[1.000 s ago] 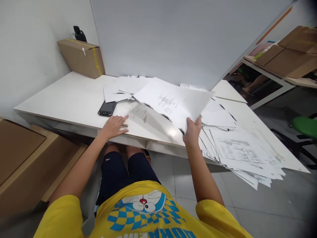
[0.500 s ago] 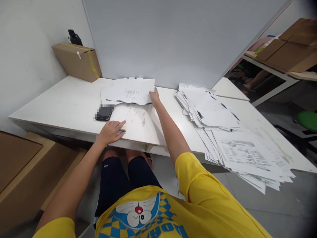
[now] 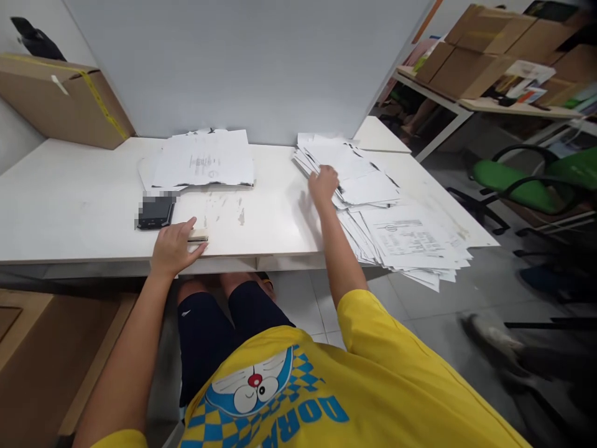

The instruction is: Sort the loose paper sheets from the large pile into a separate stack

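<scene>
My left hand (image 3: 172, 247) rests at the table's front edge, its thumb and fingers closed around a small cream-coloured bar with a dark edge (image 3: 199, 236). What kind of thing the bar is, I cannot make out. Reaching over the left side of the right-hand paper stack (image 3: 368, 171) is my right hand (image 3: 324, 183), its fingers loosely bent and no sheet visibly gripped. The sheets there have dark marks along their edges. Another paper pile (image 3: 203, 158) lies at the back left, its top sheet bearing faint print and a round stamp.
A black handheld device (image 3: 156, 211), partly pixelated, lies beside my left hand on the white table (image 3: 275, 218). Fanned printed sheets (image 3: 405, 239) overhang the front edge. A cardboard box (image 3: 65, 99) stands at the back left; a green chair (image 3: 513, 183) is off to the right.
My right hand has left the left paper pile and moved right to the other stack. My left hand keeps hold of the small bar. The view has turned to the right.
</scene>
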`<state>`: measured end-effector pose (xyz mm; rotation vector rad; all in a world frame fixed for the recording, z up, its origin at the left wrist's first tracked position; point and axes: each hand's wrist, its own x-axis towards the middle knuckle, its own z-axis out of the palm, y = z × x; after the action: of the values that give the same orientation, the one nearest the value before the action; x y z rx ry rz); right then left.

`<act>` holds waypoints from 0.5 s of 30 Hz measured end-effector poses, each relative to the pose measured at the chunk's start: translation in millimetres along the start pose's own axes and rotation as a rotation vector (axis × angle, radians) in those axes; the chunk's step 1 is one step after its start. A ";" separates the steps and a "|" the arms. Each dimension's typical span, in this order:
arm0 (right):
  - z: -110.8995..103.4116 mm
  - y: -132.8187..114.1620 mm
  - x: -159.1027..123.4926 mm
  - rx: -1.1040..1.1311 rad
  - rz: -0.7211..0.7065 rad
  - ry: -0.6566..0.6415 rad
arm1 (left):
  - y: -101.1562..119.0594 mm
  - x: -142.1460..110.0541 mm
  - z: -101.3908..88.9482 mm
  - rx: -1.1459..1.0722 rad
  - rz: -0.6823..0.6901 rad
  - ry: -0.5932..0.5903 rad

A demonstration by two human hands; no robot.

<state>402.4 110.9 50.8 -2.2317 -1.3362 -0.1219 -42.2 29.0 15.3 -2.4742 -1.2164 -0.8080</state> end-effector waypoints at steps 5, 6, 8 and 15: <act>-41.1 93.5 3.5 -0.202 0.193 -0.078 | 2.0 1.7 -1.3 0.034 0.005 0.011; -45.8 104.9 0.5 -0.222 0.219 -0.109 | 2.5 2.1 -1.6 0.045 0.011 0.014; -52.7 120.2 -5.3 -0.247 0.204 -0.141 | 3.4 3.0 -2.4 0.058 0.015 0.008; -65.4 128.7 -15.7 -0.331 0.098 -0.154 | 6.6 5.6 -5.9 0.054 -0.019 -0.017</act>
<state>515.1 19.2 50.6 -2.6258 -1.3639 -0.1470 -36.4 25.8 23.4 -2.4346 -1.2519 -0.7508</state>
